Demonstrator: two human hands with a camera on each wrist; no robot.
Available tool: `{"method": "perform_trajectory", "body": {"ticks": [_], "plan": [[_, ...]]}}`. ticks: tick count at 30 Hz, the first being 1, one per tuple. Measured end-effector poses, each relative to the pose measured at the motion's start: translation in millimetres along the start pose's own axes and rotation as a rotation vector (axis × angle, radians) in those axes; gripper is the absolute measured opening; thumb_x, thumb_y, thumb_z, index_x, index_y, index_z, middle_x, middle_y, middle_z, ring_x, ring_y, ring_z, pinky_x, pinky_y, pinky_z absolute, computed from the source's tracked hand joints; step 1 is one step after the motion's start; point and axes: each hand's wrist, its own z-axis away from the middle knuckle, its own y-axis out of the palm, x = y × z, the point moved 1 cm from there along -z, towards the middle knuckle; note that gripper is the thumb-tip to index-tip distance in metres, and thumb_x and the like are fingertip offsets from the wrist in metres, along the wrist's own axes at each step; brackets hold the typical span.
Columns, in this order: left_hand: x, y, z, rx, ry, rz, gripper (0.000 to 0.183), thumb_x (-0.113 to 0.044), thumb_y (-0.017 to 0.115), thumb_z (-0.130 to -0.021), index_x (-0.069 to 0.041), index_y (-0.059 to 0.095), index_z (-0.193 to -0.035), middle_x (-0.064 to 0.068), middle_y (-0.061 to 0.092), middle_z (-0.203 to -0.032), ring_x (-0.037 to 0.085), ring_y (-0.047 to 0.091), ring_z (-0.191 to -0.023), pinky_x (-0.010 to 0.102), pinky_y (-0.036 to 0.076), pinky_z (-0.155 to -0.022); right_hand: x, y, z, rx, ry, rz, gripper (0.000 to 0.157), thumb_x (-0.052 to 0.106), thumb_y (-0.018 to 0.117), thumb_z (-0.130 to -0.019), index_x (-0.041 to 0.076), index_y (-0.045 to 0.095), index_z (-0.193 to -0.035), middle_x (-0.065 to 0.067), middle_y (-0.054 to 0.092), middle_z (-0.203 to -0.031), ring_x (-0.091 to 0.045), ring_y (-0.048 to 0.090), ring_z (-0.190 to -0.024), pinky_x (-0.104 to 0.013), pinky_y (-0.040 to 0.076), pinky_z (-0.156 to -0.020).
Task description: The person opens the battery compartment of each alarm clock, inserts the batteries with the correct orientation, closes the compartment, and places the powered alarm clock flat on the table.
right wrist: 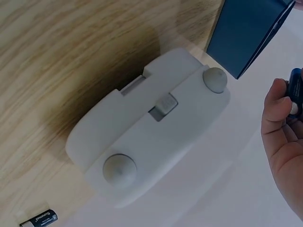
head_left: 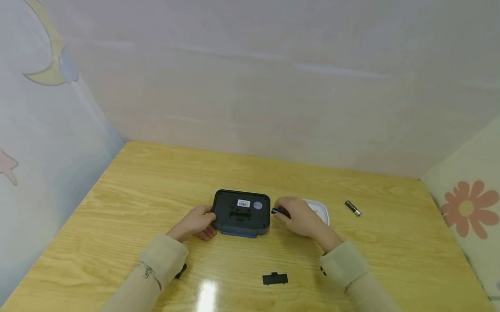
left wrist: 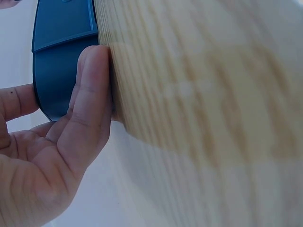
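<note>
A black rounded device (head_left: 224,219) lies with its back up, showing a white barcode label, a round purple sticker and an uncovered battery compartment (head_left: 240,216). My left hand (head_left: 198,222) grips its left edge, the thumb on one face and fingers against the other, as the left wrist view shows. Just right of the device, my right hand (head_left: 300,218) pinches a dark blue battery (right wrist: 295,87) between thumb and fingers, apart from the compartment. A black battery cover (head_left: 275,279) with small tabs lies on the table in front.
Partly behind my right hand stands a white device (right wrist: 161,127) with two round knobs. A loose battery (head_left: 353,208) lies farther right on the wooden table (head_left: 145,180). Patterned cloth walls (head_left: 256,105) enclose the back and sides.
</note>
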Motion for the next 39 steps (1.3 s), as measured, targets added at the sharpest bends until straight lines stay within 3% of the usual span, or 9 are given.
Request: {"method": "perform_trajectory", "body": {"ticks": [9, 20, 39], "plan": [[0.5, 3.4, 0.6, 0.003, -0.007, 0.001, 0.047, -0.009, 0.034, -0.094, 0.009, 0.028, -0.137, 0.019, 0.060, -0.071, 0.022, 0.058, -0.055, 0.035, 0.052, -0.051, -3.0, 8.9, 0.1, -0.010, -0.007, 0.001, 0.009, 0.012, 0.060, -0.088, 0.005, 0.062, -0.094, -0.001, 0.060, -0.084, -0.009, 0.053, -0.070, -0.028, 0.045, -0.062], [5.6, 4.5, -5.9, -0.004, 0.029, -0.003, 0.042, -0.008, 0.034, -0.093, 0.010, 0.037, -0.131, 0.019, 0.059, -0.069, 0.021, 0.058, -0.053, 0.035, 0.052, -0.050, -6.7, 19.2, -4.4, -0.010, -0.006, 0.000, 0.010, 0.011, 0.062, -0.086, 0.005, 0.063, -0.094, -0.001, 0.061, -0.086, -0.011, 0.054, -0.074, -0.029, 0.046, -0.065], [10.5, 0.3, -18.8, 0.013, 0.068, 0.007, 0.044, -0.009, 0.033, -0.093, 0.012, 0.033, -0.132, 0.017, 0.059, -0.067, 0.020, 0.058, -0.053, 0.035, 0.052, -0.049, -5.1, 37.8, -26.9, 0.019, -0.006, 0.053, 0.012, 0.015, 0.063, -0.086, 0.007, 0.062, -0.094, -0.002, 0.062, -0.089, -0.015, 0.056, -0.079, -0.031, 0.047, -0.068]]}}
